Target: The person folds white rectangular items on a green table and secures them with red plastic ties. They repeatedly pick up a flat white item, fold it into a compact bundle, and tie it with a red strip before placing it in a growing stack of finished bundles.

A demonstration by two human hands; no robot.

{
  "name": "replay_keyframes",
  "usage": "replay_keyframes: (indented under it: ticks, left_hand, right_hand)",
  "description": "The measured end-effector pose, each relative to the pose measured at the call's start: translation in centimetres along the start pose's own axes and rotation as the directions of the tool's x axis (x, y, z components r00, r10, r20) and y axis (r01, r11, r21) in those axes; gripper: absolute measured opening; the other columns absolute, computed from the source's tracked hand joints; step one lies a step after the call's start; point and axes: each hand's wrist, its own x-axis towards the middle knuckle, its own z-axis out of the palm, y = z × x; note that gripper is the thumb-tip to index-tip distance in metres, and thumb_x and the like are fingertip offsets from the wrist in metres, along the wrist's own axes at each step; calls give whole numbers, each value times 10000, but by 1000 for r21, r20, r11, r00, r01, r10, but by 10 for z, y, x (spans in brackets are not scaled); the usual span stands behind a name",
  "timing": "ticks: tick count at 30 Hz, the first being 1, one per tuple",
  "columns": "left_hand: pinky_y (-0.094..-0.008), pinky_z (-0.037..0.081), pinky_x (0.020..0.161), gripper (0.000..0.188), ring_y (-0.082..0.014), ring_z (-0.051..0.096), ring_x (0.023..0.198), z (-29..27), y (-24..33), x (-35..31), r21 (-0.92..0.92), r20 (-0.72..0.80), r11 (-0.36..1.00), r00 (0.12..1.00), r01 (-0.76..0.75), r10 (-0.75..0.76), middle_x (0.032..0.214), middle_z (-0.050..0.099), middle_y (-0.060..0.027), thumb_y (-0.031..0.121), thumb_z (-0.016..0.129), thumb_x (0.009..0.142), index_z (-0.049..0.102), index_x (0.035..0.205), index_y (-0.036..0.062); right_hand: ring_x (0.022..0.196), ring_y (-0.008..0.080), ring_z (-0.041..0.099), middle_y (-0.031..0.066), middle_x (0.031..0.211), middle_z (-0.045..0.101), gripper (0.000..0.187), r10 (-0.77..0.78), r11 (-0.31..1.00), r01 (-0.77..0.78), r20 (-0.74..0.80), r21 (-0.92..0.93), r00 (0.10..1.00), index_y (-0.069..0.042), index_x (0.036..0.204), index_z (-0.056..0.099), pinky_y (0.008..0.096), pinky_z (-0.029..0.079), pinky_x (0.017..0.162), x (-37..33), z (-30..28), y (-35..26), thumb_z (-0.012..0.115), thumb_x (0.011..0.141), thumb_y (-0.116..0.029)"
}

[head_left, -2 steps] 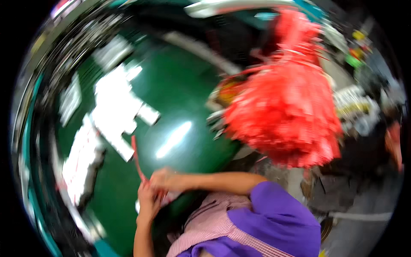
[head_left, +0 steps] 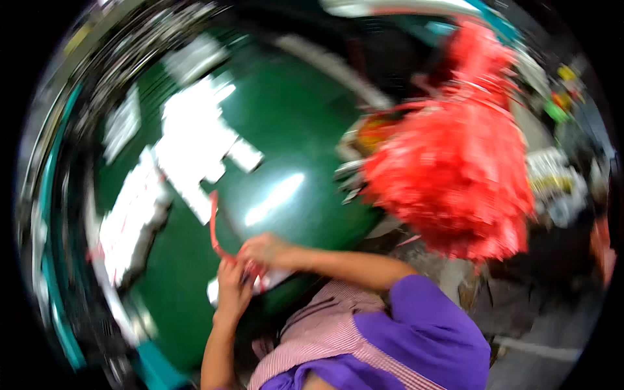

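My left hand (head_left: pixel 234 283) and my right hand (head_left: pixel 265 251) are close together over the near side of the green tabletop (head_left: pixel 286 123). Both have their fingers closed on a thin red plastic strip (head_left: pixel 214 224). One end of it sticks up and away beyond the left hand, while another bit shows between the hands. Beneath them lies a white bundle (head_left: pixel 276 279), mostly covered by the hands. Whether the strip goes right round it, I cannot tell.
White packets (head_left: pixel 195 123) lie in a glaring pile on the table's left half, beside a long row of white bundles (head_left: pixel 133 224). A big tied bunch of red plastic strips (head_left: pixel 448 175) hangs at the right. White-and-yellow bags (head_left: pixel 552 172) sit farther right.
The whole view has shifted, so the scene sits farther right. My hands have moved slightly apart, and more red strip shows between them.
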Motion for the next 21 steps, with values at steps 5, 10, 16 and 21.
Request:
replay_keyframes:
  ticks: [5, 10, 16, 21]
  left_hand:
    - [-275, 483, 701, 311, -147, 604, 767, -15, -18, -21, -506, -34, 845, 975, 171, -217, 871, 657, -83, 59, 662, 822, 655, 1130, 14]
    - [-211, 465, 591, 125, -76, 584, 658, -2, -11, -14, -752, 65, 566, 893, 337, -445, 792, 674, -45, 83, 631, 882, 679, 943, -14]
    - [-226, 491, 589, 122, -71, 597, 627, 8, -15, -15, -827, 116, 473, 916, 303, -384, 771, 656, -43, 93, 625, 894, 645, 901, -28]
    - [-276, 501, 650, 77, -149, 611, 720, 11, -10, -27, -666, -150, 742, 961, 75, -231, 827, 626, -64, 81, 628, 869, 602, 865, 9]
  right_hand:
    - [845, 372, 605, 185, 957, 609, 239, -129, 589, 241, 204, -771, 970, -15, 1021, 594, 413, 501, 723, -26, 27, -8, 541, 788, -15]
    - [840, 309, 616, 149, 1005, 592, 287, -299, 208, 409, 340, -888, 891, -39, 1019, 599, 388, 518, 671, -37, 36, -6, 656, 739, -65]
    - [700, 199, 591, 63, 916, 623, 135, -207, 222, 478, 438, -850, 875, -46, 872, 618, 329, 499, 589, -44, 59, -26, 690, 765, -85]
    - [517, 45, 451, 59, 732, 604, 148, 336, 931, -334, 11, 147, 942, 23, 891, 652, 207, 341, 425, -22, 18, -24, 523, 819, 19]
